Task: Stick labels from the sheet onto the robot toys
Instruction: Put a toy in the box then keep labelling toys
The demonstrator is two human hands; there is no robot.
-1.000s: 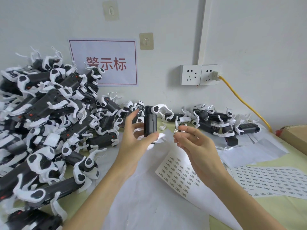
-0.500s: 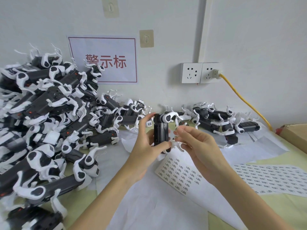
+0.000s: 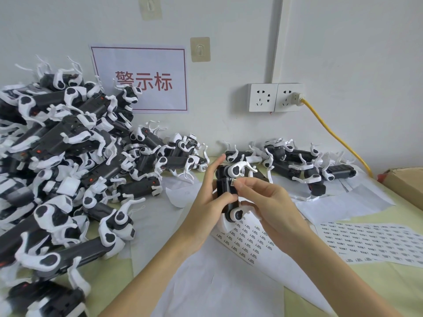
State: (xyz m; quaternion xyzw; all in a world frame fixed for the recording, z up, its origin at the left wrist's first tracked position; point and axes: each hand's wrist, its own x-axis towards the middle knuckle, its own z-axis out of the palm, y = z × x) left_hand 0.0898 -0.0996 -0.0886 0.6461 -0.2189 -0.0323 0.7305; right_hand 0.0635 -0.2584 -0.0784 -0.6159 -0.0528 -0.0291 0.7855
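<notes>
Holding the robot toy (image 3: pixel 225 191) upright above the worktop (image 3: pixel 377 284), left hand (image 3: pixel 209 203) wrapped round it, right hand (image 3: pixel 263 197) pinching a label (image 3: pixel 233 181) against its side; a shaky toy could leave it crooked or creased

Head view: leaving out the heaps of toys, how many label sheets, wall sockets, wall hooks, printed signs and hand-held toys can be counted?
White label sheets: 2 (near, right)
White wall sockets: 2 ()
Beige adhesive wall hooks: 2 ()
White sign with red characters: 1
Black-and-white robot toy in left hand's grip: 1
Total: 8
</notes>
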